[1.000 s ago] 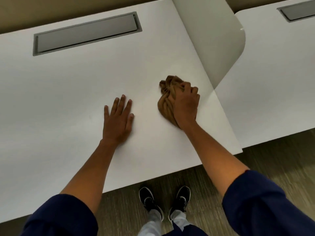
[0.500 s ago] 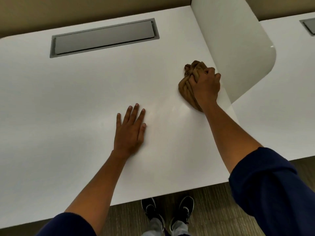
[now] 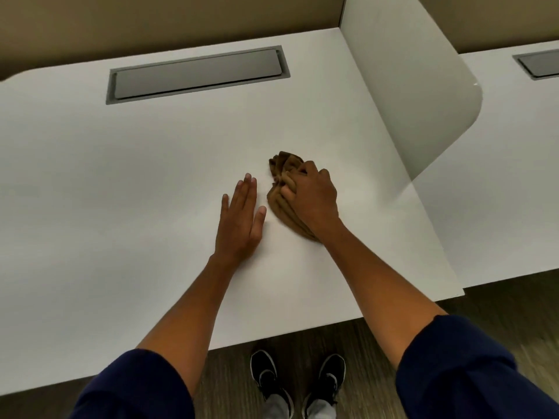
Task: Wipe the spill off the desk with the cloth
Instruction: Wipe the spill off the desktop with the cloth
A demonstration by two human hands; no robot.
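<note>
Head view, looking down on a white desk [image 3: 121,207]. Right hand [image 3: 311,201] grips a bunched brown cloth [image 3: 282,173], fingers curled round the fabric and pressing it onto the desktop. Cloth sits slightly right of frame centre, wadded into folds; part of it sticks out beyond the knuckles toward 11 o'clock, and a tail runs under the palm toward the wrist at 5 o'clock.

Left hand [image 3: 240,219] lies flat on the desk, palm down, fingers straight and held close together, thumb a little apart. It is just beside the cloth, at the cloth's 8 o'clock; thumb tip near the fabric, contact cannot be told.

No liquid or stain can be made out on the surface around the cloth.

Grey rectangular cable hatch [image 3: 196,74] set into the desktop at 11 o'clock from the hands, well apart from them. White divider panel [image 3: 408,95] with a rounded corner stands upright at 2 o'clock, separating this desk from a second white desk [image 3: 508,192] at 3 o'clock.

Dark blue sleeves [image 3: 453,373] pushed up both forearms. Black shoes [image 3: 266,376] on wood-grain floor [image 3: 499,303] at 6 o'clock, below the desk edge.
</note>
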